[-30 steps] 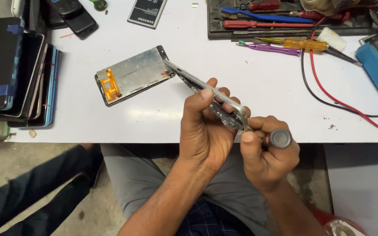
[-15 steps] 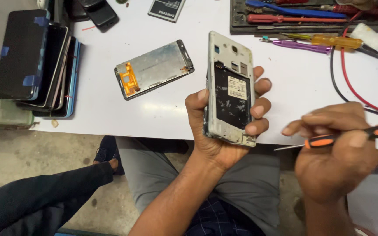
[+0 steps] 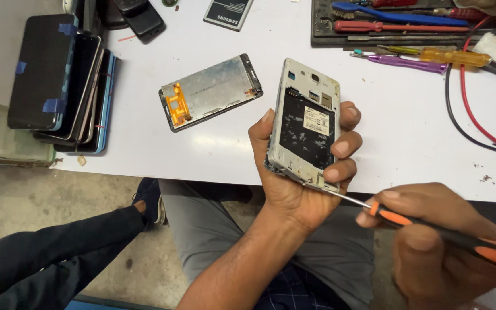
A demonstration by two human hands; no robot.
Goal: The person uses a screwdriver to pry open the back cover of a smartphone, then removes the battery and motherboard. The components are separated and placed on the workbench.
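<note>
The left hand (image 3: 299,172) has a closed grip around an opened phone (image 3: 305,123) at centre frame; the right hand (image 3: 437,241), lower right, is clenched on a screwdriver (image 3: 426,227) whose tip touches the phone's bottom edge.

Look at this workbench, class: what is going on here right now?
A person's left hand holds an opened silver phone frame upright, back side up, over the white table's edge. The right hand grips an orange-and-black screwdriver, its thin tip touching the frame's lower edge. A detached screen panel with an orange flex cable lies on the table, beside a stack of phones.
</note>
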